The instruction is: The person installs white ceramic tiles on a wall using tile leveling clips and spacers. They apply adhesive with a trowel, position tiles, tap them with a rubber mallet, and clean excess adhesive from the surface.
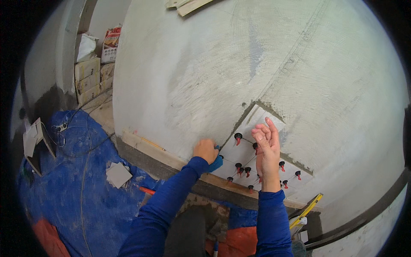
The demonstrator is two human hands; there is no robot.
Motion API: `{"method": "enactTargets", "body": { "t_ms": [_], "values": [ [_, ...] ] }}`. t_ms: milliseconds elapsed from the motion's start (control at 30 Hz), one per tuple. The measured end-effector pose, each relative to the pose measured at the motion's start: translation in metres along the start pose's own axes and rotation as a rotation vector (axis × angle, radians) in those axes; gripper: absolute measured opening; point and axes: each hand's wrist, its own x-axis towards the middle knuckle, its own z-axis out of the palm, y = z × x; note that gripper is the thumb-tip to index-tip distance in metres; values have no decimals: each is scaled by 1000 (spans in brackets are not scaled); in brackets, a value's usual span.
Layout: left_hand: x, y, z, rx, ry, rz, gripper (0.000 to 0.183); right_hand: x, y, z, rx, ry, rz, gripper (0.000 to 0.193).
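Note:
My left hand [206, 150] is closed round a blue cloth [215, 164] and rests against the wall at the left edge of the tiled patch. In front of the tiles my right hand [268, 150] is raised, forefinger stretched and the other fingers loosely bent, with nothing in it. Behind its fingertips is the topmost white tile [246, 127], bordered by grey mortar. Several black and red tile-levelling clips [238, 138] stick out from the joints. My right hand and wrist hide part of the tiles and clips.
A pencil [153, 144] lies on the ledge along the wall. A yellow spirit level [306, 210] leans at lower right. On the blue tarp [64, 192] are loose tiles [118, 174] and cables. Boxes [88, 77] and a bag [111, 46] stand at far left.

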Motion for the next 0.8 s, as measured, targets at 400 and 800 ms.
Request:
{"method": "enactTargets", "body": {
  "t_ms": [400, 800],
  "values": [
    [16, 9, 24, -19, -17, -28, 31, 4, 4, -3, 25, 3, 4, 72],
    [49, 67, -27, -272, -2, 18, 32, 5, 3, -7, 48, -16, 8, 68]
  ]
}}
